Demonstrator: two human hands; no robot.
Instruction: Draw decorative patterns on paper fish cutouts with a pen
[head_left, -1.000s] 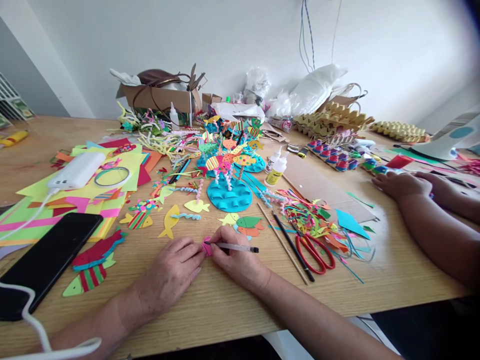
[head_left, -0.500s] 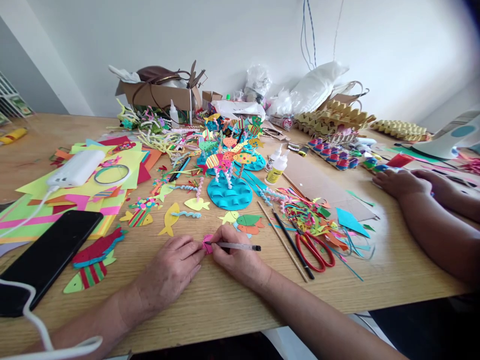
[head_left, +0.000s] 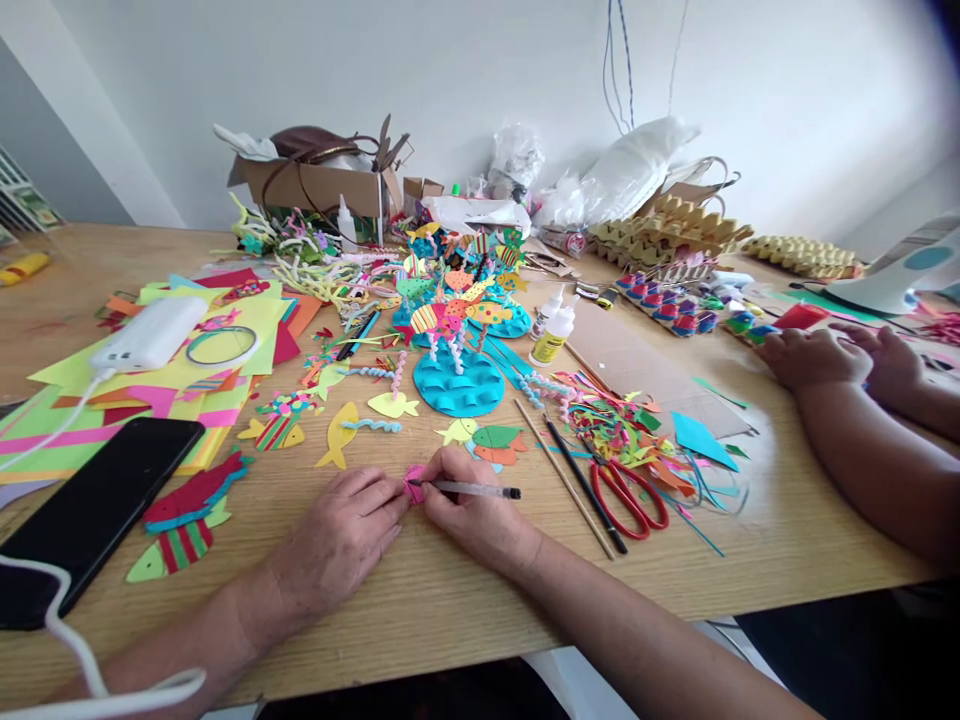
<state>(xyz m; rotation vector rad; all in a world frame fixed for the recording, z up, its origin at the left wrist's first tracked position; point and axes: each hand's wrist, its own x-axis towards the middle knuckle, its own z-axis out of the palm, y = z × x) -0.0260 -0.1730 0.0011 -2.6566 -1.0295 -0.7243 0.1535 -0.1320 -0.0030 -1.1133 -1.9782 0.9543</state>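
Note:
A pen [head_left: 476,489] with a clear barrel and dark cap end lies in the grip of my right hand [head_left: 472,510], its tip on a small pink paper piece [head_left: 414,482]. My left hand [head_left: 349,525] rests on the table with its fingers together, holding the left edge of that piece. Just beyond my hands are a yellow paper fish [head_left: 342,436] joined to a pale blue twisted strip [head_left: 375,426], a lime paper fish [head_left: 393,404] and a green paper fish [head_left: 495,438]. Part of the pink piece is hidden under my fingers.
Red-handled scissors [head_left: 628,500], a black pencil [head_left: 585,485] and a wooden stick [head_left: 562,478] lie right of my hands. A blue round base [head_left: 459,385] bears paper fish. A phone [head_left: 97,510] lies left. Another person's hands [head_left: 817,358] rest at the right; glue bottles [head_left: 553,335] stand behind.
My hands keep almost the same pose, pen tip on the pink piece. The other person's hands have shifted slightly to the right, and the view has tilted a little.

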